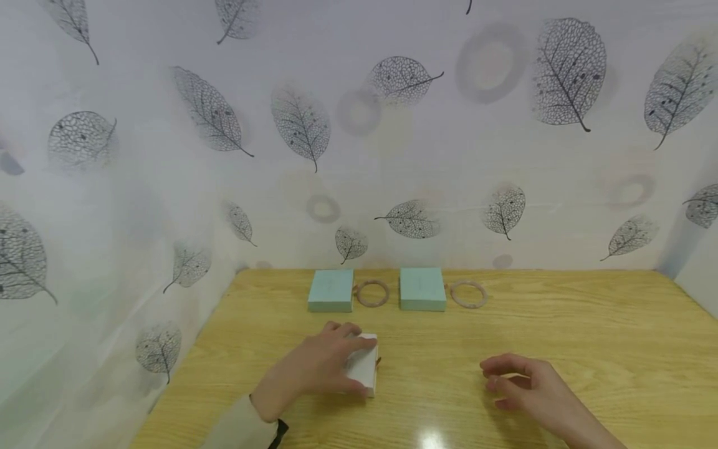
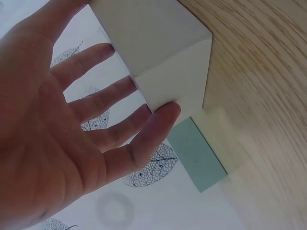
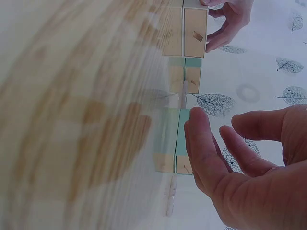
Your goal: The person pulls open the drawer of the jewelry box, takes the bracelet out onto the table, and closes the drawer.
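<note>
On the wooden table lies a small white box [image 1: 363,365], and my left hand [image 1: 316,362] grips it from above, thumb at its near side and fingers over the top and far side. In the left wrist view the fingertips meet the edges of the box [image 2: 163,43]. The right wrist view shows its tan end with a small brown tab [image 3: 198,36]. Off to the right, my right hand [image 1: 533,390] is held over the table with loosely bent fingers and nothing in them.
Toward the back of the table are a pale teal box [image 1: 331,290] with a pinkish bangle [image 1: 373,305] beside it, then another teal box [image 1: 422,287] and a second bangle [image 1: 469,305]. Behind them rises a leaf-patterned wall covering [image 1: 392,156].
</note>
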The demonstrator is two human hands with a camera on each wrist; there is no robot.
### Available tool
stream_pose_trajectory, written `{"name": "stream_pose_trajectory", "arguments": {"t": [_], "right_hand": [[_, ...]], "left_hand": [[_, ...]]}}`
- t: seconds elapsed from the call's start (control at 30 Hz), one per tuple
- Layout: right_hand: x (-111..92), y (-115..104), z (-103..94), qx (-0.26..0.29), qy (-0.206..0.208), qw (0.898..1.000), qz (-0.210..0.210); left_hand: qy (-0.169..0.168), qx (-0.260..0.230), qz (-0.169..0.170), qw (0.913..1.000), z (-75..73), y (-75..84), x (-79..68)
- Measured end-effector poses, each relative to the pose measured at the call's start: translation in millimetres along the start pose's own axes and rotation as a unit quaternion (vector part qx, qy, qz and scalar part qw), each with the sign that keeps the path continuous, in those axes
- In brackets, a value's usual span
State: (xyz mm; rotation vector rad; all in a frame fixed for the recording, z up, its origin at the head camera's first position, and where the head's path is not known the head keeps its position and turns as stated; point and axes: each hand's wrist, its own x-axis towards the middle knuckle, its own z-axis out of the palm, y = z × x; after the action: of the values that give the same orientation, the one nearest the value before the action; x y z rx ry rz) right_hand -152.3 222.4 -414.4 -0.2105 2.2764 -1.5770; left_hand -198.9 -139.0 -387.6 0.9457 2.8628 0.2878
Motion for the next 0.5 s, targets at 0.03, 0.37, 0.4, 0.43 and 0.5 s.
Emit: {"name": "stream_pose_trajectory", "arguments": {"t": [0.03, 0.37, 0.4, 0.43, 0.5], "right_hand": [[0, 0, 0.1, -0.001, -0.001, 1.000, -0.001], [1, 2, 1.7, 0.034, -0.006, 0.999, -0.006], [1, 1, 1.6, 0.034, -0.006, 0.999, -0.007], [1, 1, 1.6, 0.034, -0.005, 0.999, -0.007], [1, 1, 1.5, 0.035, -0.006, 0.999, -0.006]], "left_hand": [[0.002, 0.001, 0.005, 1.0000, 0.5, 0.9, 0.6], [0.010, 0.028, 0.020, 0.9994, 3.6, 10.3, 8.4], [0.011, 0.028, 0.021, 0.9993, 4.0, 11.2, 9.3], [0.013, 0.030, 0.022, 0.9992, 4.3, 12.2, 9.9], [0.013, 0.027, 0.024, 0.9992, 4.7, 13.8, 11.4]]}}
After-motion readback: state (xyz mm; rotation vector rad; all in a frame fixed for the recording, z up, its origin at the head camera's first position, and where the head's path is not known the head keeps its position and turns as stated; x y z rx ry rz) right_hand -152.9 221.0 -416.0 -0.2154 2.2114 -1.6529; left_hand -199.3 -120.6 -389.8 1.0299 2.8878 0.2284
